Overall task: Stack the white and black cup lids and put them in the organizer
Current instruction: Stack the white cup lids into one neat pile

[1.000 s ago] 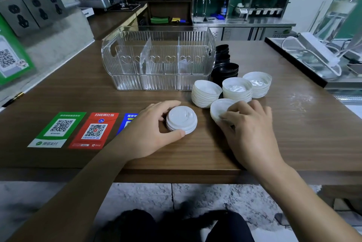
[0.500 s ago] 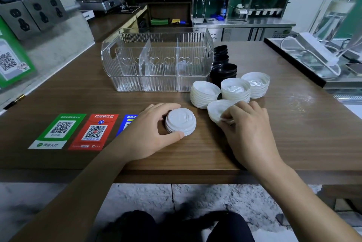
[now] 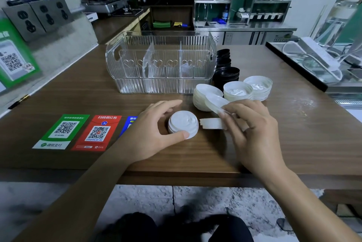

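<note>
A short stack of white lids (image 3: 183,123) stands dome-up on the wooden table, and my left hand (image 3: 154,130) grips it with thumb in front and fingers behind. My right hand (image 3: 252,130) pinches a single white lid (image 3: 215,101), lifted and tilted above the table. Under it lies another small white stack (image 3: 211,123). Three stacks of upturned white lids (image 3: 238,91) stand behind, with black lid stacks (image 3: 226,73) beyond them. The clear ribbed organizer (image 3: 162,85) with dividers sits at the back centre, nothing in it.
Green, red and blue QR stickers (image 3: 98,132) lie flat on the table at the left. A pen (image 3: 19,100) rests by the left wall. A black-edged tray (image 3: 297,67) with white gear borders the right side. The table's front edge runs just under my wrists.
My right hand has lifted one white lid off the small stack and tilted it up. My left hand has kept its grip on the dome-up stack.
</note>
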A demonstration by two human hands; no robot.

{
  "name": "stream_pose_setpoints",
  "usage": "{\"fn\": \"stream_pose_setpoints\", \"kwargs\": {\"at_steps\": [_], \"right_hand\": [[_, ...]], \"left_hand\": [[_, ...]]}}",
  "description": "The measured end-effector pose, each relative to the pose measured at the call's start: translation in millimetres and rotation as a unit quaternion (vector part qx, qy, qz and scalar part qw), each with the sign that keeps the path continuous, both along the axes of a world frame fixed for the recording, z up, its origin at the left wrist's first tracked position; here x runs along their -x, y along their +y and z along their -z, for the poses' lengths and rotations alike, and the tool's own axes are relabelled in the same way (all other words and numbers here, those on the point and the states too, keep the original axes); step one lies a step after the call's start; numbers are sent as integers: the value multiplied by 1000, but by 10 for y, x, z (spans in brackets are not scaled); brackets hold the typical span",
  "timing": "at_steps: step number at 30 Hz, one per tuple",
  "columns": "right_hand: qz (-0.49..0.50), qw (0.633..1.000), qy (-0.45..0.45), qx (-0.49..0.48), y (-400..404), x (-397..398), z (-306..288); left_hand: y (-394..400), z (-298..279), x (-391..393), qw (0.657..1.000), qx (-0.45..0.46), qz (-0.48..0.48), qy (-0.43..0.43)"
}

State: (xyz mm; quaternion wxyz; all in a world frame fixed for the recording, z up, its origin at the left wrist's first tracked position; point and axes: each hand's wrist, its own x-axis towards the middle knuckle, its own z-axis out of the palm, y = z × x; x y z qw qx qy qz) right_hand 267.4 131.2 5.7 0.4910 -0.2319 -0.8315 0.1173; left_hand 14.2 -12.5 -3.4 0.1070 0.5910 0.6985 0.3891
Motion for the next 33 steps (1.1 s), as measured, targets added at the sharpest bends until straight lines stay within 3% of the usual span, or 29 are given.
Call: {"fn": "stream_pose_setpoints", "kwargs": {"at_steps": [6,12,14,17,23,33], "right_hand": [[22,998,-51,-31,61,81,51],[6,1000,-16,-17,-50,94,-53],[-54,994,25,97,-110,122,-113],[-182,927,113,307,-158,199,-232],[-246,835,123,477,-139,358,-282],[-247,881,33,403,27,376,-348]], "left_hand": [[-19,-16,-14,1000,7,7,3],[-30,-69,-67,1000,-19,16,1],[-42,-98,-91,999,-44,18,-4],[-61,-139,-117,997,-77,23,-10],[-96,-183,-171,994,-108,26,-3],[-33,-141,-137,987,-156,-10,41]]}}
